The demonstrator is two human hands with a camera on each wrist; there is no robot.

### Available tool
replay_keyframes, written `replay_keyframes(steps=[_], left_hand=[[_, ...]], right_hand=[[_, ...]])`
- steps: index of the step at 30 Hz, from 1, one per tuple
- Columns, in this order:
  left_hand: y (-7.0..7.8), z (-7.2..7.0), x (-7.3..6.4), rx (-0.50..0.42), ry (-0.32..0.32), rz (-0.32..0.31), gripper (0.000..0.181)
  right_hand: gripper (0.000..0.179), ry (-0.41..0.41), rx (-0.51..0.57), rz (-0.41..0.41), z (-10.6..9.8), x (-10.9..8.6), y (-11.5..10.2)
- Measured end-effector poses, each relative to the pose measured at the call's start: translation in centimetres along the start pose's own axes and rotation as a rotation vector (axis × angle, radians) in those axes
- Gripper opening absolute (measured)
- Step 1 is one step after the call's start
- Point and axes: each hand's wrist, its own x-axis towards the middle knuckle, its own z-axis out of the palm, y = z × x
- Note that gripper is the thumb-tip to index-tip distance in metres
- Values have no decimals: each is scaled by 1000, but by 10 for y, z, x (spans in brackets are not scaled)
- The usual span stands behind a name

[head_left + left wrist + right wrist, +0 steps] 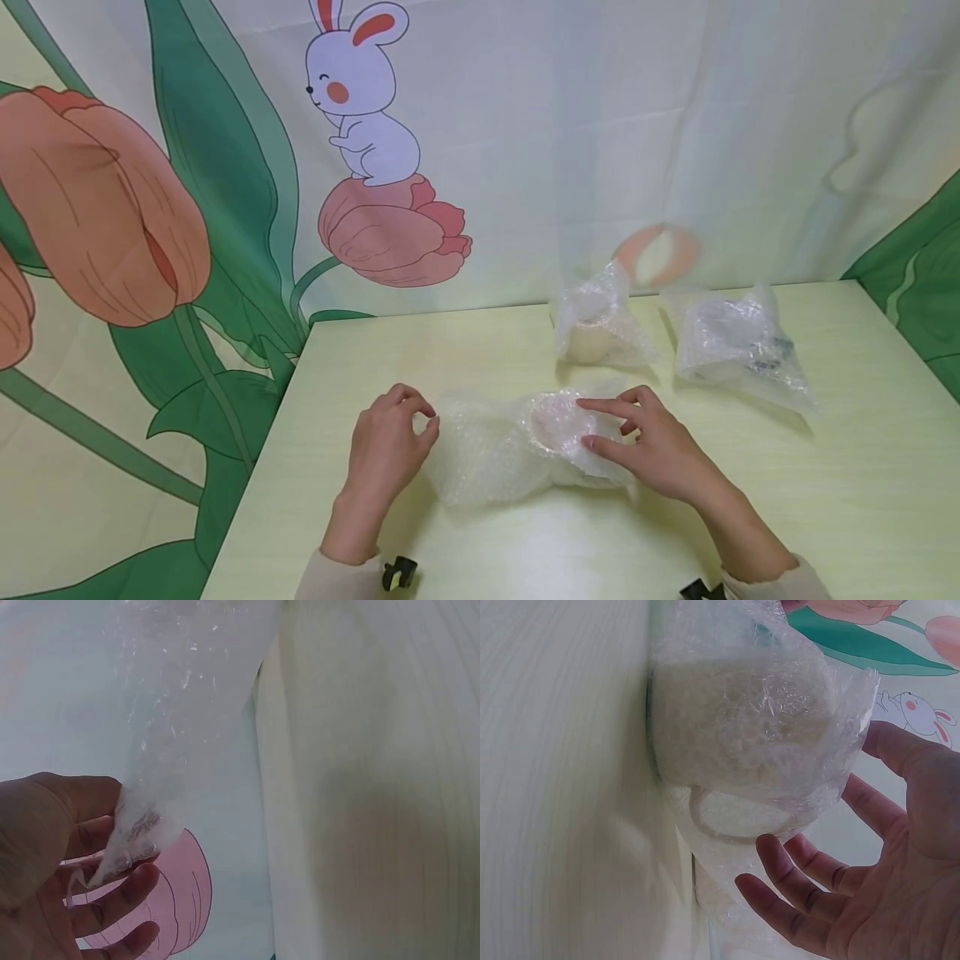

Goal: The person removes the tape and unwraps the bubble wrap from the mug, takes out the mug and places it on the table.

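A clear bubble-wrap bag [480, 458] lies across the middle of the table, its left part loose and flattened. Inside its right part is a pale, rounded cup [742, 727] with a curved handle [724, 836], blurred by the wrap. My left hand [386, 446] pinches the loose left end of the bag between thumb and fingers, as the left wrist view also shows. Over the cup's end, my right hand [663, 454] rests its thumb and forefinger on the wrap, spread apart, while the other fingers stay loosely bent.
Two more bubble-wrapped items stand at the back right: one with a beige object [592, 333], the other a whitish bundle [738, 342] with dark marks. A printed curtain [525, 167] hangs behind the table [862, 500].
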Motion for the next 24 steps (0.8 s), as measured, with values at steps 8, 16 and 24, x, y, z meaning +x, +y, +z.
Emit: replay_keyframes(steps=[8, 16, 24], left_hand=[[-5, 1, -1, 48, -51, -48, 7], [-2, 1, -2, 90, -111, -77, 4], [4, 4, -4, 118, -124, -93, 8]], right_hand=[[49, -4, 2, 1, 0, 0, 0], [48, -1, 1, -5, 0, 0, 0], [49, -2, -5, 0, 1, 0, 0]])
